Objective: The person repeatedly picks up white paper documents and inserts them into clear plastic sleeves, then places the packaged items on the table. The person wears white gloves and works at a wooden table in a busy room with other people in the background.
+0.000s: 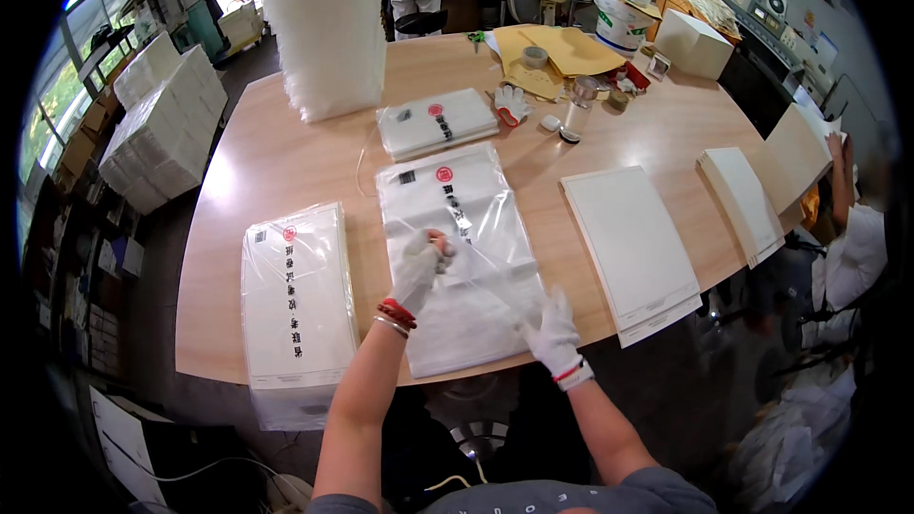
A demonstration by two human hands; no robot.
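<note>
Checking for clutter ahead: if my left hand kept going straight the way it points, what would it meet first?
Probably the red round mark on the clear plastic bag under the left hand; beyond lies a bagged white stack.

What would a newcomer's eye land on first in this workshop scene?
Two white-gloved hands, left hand and right hand, pull at a clear plastic bag at the table's near edge. To their left lies a bagged white stack, and a tall white column rises at the far side.
</note>
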